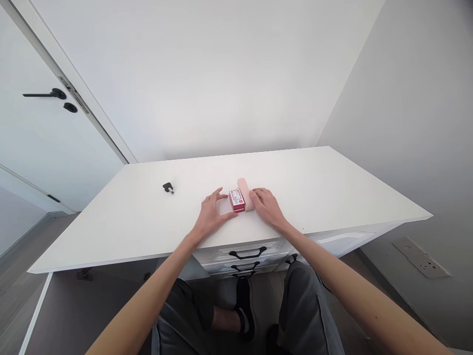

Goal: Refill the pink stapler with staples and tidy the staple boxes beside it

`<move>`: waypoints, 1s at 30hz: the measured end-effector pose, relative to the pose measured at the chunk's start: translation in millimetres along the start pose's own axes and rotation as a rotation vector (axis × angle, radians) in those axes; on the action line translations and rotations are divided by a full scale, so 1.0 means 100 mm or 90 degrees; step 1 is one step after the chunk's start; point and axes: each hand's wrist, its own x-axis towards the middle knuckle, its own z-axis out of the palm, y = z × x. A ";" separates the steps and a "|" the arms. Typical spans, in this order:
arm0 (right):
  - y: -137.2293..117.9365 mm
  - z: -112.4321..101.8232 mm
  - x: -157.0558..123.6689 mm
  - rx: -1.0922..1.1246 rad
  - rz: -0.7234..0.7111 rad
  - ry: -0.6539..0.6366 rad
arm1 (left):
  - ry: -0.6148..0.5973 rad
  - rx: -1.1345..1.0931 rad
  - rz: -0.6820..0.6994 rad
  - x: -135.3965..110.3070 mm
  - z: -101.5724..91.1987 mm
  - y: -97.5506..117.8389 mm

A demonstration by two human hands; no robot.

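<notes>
A small stack of red-and-white boxes (237, 198) lies near the front edge of the white tabletop, with a label on its top face. Against its right side rests a long, rounded pink case (244, 192), lying flat. My left hand (210, 214) is spread in a curve around the left of the boxes, thumb at their front corner and index finger towards the back; whether it touches them is hard to see. On the pink case's right side, my right hand (266, 207) grips the edge with thumb and fingers, partly covering it.
A small black object with a metal plug-like end (168, 188) lies on the left of the white tabletop (314, 190). Drawers with black handles (247, 253) are below the front edge. A cabinet stands open at lower left. Walls rise behind and right; a door (44, 123) is left.
</notes>
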 end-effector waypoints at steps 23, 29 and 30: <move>-0.03 0.01 -0.03 -0.018 0.052 0.011 | -0.024 -0.025 0.025 0.03 0.05 -0.07; -0.02 0.01 -0.05 -0.010 0.046 0.009 | -0.035 -0.034 0.037 -0.01 0.04 -0.07; -0.03 0.01 -0.05 -0.010 0.045 0.009 | -0.031 -0.037 0.043 -0.02 0.03 -0.08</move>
